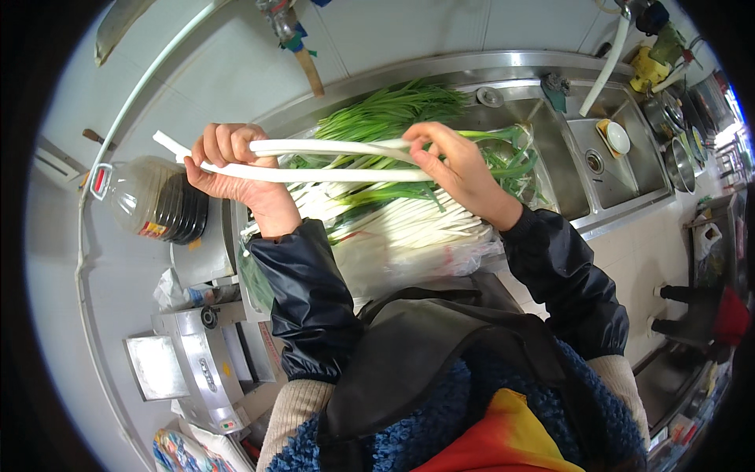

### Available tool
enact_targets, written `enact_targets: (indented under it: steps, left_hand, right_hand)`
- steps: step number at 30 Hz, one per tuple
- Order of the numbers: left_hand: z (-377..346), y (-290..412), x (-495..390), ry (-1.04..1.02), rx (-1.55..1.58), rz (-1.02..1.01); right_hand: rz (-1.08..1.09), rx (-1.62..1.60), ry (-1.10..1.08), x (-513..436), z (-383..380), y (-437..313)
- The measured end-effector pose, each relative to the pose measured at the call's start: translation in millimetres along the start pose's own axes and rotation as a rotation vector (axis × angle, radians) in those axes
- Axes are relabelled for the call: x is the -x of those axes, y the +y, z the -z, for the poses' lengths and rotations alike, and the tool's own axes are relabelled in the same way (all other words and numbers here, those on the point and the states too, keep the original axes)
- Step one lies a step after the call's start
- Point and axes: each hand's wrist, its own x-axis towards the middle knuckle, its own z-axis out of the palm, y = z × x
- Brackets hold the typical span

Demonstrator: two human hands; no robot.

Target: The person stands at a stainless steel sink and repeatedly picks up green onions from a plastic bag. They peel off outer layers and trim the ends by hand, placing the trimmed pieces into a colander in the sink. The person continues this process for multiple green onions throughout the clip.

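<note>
Several long white leek or scallion stalks [342,174] stretch between my hands. My left hand [236,165] is closed around them towards their left ends. At their other end, where the white turns green, the fingers of my right hand [451,165] touch the stalks; their exact grip is partly hidden. Below lies a pile of thin white-stemmed greens [430,221] with clear plastic [377,253] along its near side. A bunch of long green leaves [395,109] lies behind the stalks. Green leek tops [513,171] spread out just right of my right hand.
A steel double sink [581,203] extends to the right, with a white bowl [617,138] in one basin. A large plastic jug of dark liquid [171,200] stands at left, above a steel machine [200,360]. A hose [607,65] hangs over the sink. Another person [696,312] stands far right.
</note>
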Motion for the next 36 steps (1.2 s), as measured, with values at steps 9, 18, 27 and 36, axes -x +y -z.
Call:
enact_targets:
  steps: [9,18,27,36]
  left_hand:
    - [-9,-5,4,-0.173,0.075,0.002]
    - [-9,-19,-7,0.019,-0.419,-0.018]
    - [-9,-35,-1,0.139,-1.158,-0.023]
    - [-11,-49,2,0.115,-1.519,0.170]
  right_hand:
    - [0.486,0.562,0.126,-8,-10,-15]
    - [0.525,0.519,0.174,-4,-24,-10]
    - [-0.117,-0.054,-0.018,-4,30,-26]
    - [-0.014,-0.049,-0.045,-1,77,-24]
